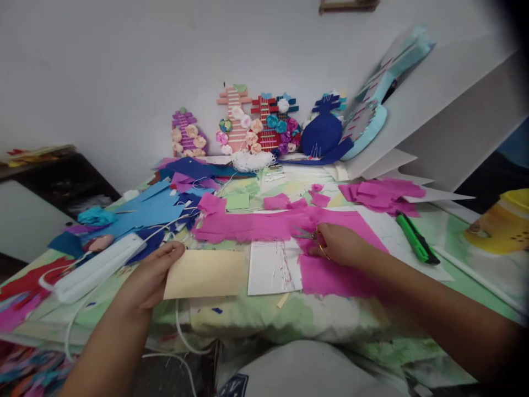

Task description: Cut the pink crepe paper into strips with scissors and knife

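Observation:
A pale yellow card [206, 273] is pinched at its left end by my left hand [154, 275], just above the table's front edge. My right hand [336, 245] has its fingers closed on small scissors [306, 234], whose blades point left over the magenta paper. One loop of the scissors shows gold below my fingers. Magenta paper [248, 225] lies in a long strip across the middle, with more of it under my right hand. A white board [268, 270] with reddish streaks lies between the card and the magenta paper.
A green cutter [417, 240] lies at the right, near a yellow container [500, 223]. On the left are a white power strip [99, 269], its cables and blue paper [144, 212]. Decorated instrument shapes [268, 124] lean on the wall behind. Crumpled magenta paper [384, 194] lies back right.

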Motion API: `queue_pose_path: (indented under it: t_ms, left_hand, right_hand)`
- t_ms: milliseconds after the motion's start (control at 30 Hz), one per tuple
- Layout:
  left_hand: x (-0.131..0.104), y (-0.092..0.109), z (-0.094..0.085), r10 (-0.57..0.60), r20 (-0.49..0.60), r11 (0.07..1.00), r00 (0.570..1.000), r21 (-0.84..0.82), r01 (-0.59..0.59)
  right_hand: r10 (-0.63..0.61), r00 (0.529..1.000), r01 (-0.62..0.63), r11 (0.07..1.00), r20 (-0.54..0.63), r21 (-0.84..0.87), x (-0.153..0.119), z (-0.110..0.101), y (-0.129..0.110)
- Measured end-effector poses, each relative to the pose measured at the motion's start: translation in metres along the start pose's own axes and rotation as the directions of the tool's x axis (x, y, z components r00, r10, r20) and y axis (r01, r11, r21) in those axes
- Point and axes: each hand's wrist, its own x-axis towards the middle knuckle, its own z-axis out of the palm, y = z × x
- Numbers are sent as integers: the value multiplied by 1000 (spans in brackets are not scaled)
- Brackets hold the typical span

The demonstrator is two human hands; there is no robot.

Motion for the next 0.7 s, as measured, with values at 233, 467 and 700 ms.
queue_pose_path:
  t_ms: [233, 467, 700]
  left_hand:
    - [-2, 3, 17, 41, 255, 996, 966, 69, -61]
    - [-2, 3, 93, -53, 621, 858, 782, 429, -283]
    - [0, 11, 169, -68, 753, 600, 654, 555, -577]
  right_hand:
    - [195, 973, -190, 980, -123, 56, 27, -30, 18]
    - [152, 981, -139, 984, -118, 112, 51, -3, 20]
    - [132, 974, -117, 989, -182, 95, 62, 7, 29]
